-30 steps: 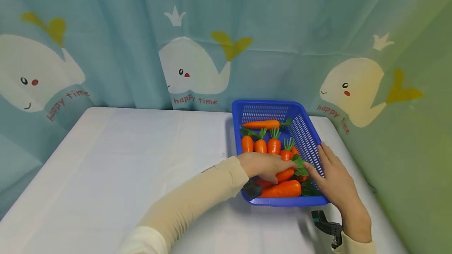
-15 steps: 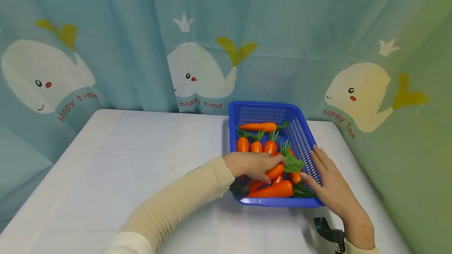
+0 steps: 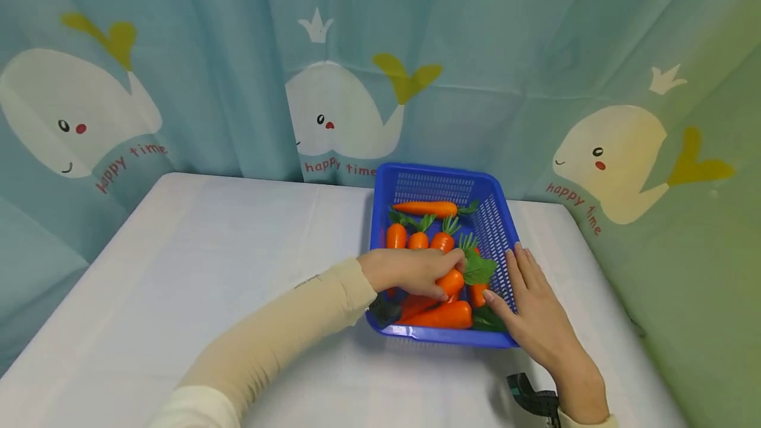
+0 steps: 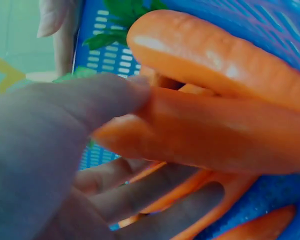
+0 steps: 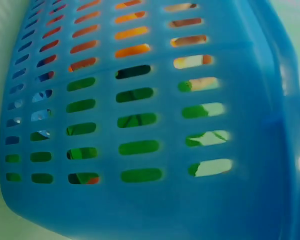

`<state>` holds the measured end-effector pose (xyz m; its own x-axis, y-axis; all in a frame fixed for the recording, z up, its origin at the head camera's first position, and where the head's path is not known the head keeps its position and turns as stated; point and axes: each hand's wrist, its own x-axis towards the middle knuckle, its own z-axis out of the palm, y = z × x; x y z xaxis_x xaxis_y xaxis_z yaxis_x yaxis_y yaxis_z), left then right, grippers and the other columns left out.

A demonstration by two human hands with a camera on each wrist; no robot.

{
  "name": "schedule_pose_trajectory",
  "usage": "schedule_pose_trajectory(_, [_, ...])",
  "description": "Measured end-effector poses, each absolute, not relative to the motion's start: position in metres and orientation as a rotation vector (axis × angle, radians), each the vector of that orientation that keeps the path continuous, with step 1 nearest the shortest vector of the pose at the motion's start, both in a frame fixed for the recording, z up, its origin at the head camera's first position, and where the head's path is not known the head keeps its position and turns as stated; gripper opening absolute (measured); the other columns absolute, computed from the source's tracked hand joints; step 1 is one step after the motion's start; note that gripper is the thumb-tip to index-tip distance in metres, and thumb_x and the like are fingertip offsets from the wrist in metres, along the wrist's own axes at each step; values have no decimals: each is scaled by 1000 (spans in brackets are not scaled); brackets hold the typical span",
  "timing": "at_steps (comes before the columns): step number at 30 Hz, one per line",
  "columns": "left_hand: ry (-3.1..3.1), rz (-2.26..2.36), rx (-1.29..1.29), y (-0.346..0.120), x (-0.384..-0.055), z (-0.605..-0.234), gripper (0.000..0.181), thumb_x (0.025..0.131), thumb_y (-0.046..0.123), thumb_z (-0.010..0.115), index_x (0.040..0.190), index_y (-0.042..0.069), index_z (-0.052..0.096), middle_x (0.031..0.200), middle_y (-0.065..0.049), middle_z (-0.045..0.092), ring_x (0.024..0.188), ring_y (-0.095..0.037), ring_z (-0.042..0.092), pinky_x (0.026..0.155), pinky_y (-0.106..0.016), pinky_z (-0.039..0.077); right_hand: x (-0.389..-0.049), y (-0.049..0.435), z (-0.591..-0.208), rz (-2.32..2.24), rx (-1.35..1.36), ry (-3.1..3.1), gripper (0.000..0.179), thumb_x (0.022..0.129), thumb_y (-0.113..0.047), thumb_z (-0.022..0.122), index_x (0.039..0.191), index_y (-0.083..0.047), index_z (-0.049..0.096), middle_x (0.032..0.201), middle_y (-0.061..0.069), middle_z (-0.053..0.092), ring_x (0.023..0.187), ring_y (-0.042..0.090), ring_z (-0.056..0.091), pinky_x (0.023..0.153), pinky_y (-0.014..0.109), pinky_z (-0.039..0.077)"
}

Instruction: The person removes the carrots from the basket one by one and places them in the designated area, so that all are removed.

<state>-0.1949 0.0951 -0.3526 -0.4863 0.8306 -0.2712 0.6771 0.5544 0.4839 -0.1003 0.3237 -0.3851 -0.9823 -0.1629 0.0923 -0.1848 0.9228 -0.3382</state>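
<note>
The left hand (image 3: 413,271) partly hides a carrot (image 3: 451,281). The lettering (image 3: 307,281) on the sleeve (image 3: 264,339) is too small to read.

"What are you wearing?"
"Your left sleeve (image 3: 270,332) is beige with dark lettering (image 3: 307,282), and white fabric (image 3: 197,407) farther up."
"And your right sleeve (image 3: 587,422)?"
"Beige too, and you wear a black curved bracket (image 3: 537,403) with a teal patch (image 3: 513,384)."

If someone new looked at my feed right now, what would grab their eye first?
Probably the bright orange carrots inside the blue basket, right of center on the white table in the head view. Next, the hands: the left hand grips one carrot in the basket, while the right hand rests against its right side. Behind, white cartoon whales stand out on the teal curtain.
</note>
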Motion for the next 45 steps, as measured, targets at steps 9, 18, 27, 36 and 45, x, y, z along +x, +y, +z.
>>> schedule_pose_trajectory(9, [2392,685,1204,81,-193,-349,50,101,25,54,146,18,34,132,-6,55,103,-13,56,92,-25,50,-100,322,-385,478,221,-3060,84,100,-55,42,158,-1,13,166,21,5,153,42,6,123,59,7])
schedule_pose_trajectory(18, [2548,910,1059,60,-195,-339,51,104,31,47,153,27,31,139,-9,49,116,-20,56,100,-39,52,-104,320,-386,510,225,-3049,82,100,-54,41,158,-2,15,167,19,5,153,42,8,122,61,11])
schedule_pose_trajectory(27, [2619,1188,1077,35,-191,-336,46,105,29,46,150,23,40,148,-5,49,134,-21,47,113,-42,40,-102,321,-388,565,262,-3005,77,101,-49,44,156,1,22,166,19,7,153,41,7,119,64,16])
schedule_pose_trajectory(36, [2710,1419,868,-12,-186,-350,46,103,26,50,148,21,43,140,-7,53,120,-23,54,104,-43,49,-100,319,-392,625,259,-3000,76,101,-47,45,155,2,23,166,20,8,153,42,8,113,69,22])
schedule_pose_trajectory(45, [2943,1366,500,-55,-182,-387,45,99,26,58,142,18,49,115,-14,60,95,-26,54,81,-38,46,-102,322,-387,633,232,-3013,77,102,-48,43,157,0,18,167,19,4,153,41,5,114,69,20])
